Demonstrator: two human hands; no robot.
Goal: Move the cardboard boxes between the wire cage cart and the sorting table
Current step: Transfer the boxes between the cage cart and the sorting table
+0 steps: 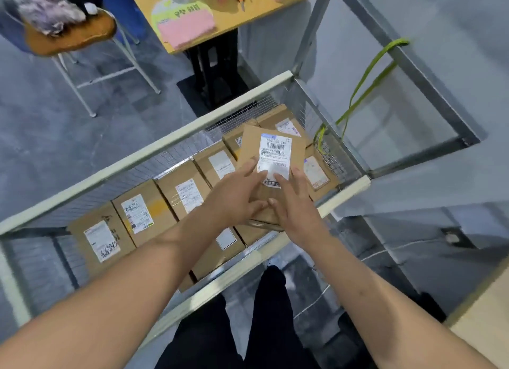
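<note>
Bare forearms (pixel 124 272): stretched forward over the near rail of the cream-railed wire cage cart (pixel 137 159).
Left hand (pixel 237 195): set on the near end of the brown cardboard box with a white shipping label (pixel 272 159). Fingers are pressed together on its top face, thumb tucked at the near edge.
Right hand (pixel 292 203): fingers spread across the label's lower part, thumb curled at the near edge close to the left thumb.
Box position: tilted above the packed layer, at the cart's right end.
Grip, judged: both hands are kept at one end so the label stays face up and readable.
Packed brown parcels (pixel 137 217): laid flat, labels up, edge to edge.
Green strap (pixel 366 87): looped on the grey steel gate frame (pixel 429 76), apparently tying it open.
Pale wooden surface (pixel 479 308): possibly the sorting table, but this cannot be told.
</note>
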